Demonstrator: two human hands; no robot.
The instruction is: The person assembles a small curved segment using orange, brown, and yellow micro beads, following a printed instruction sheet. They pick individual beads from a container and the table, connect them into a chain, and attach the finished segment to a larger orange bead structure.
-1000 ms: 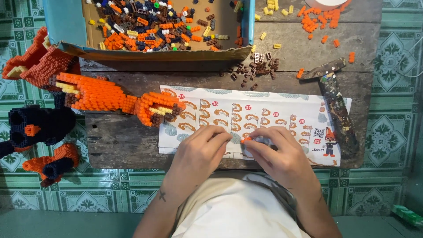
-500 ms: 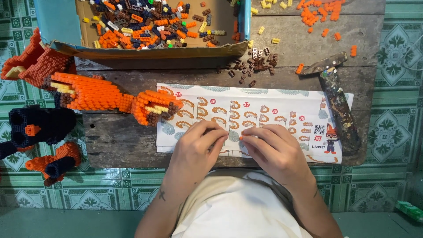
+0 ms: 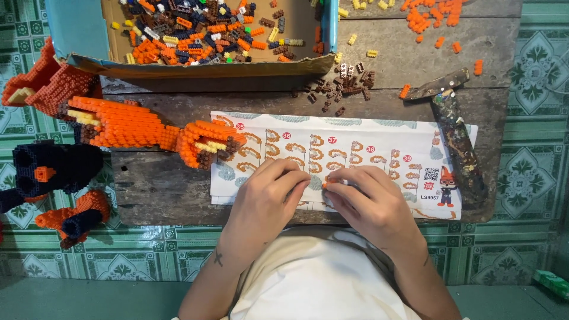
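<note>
Over the printed paper instruction sheet, the right hand pinches what seems a small orange brick piece; the left hand curls loosely beside it. Behind, an open cardboard box holds mixed orange, brown, yellow bricks.

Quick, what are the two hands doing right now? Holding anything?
Left hand: fingers curled, resting on the instruction sheet; holding anything cannot be told.
Right hand: pinching a small orange brick piece at its fingertips.
</note>
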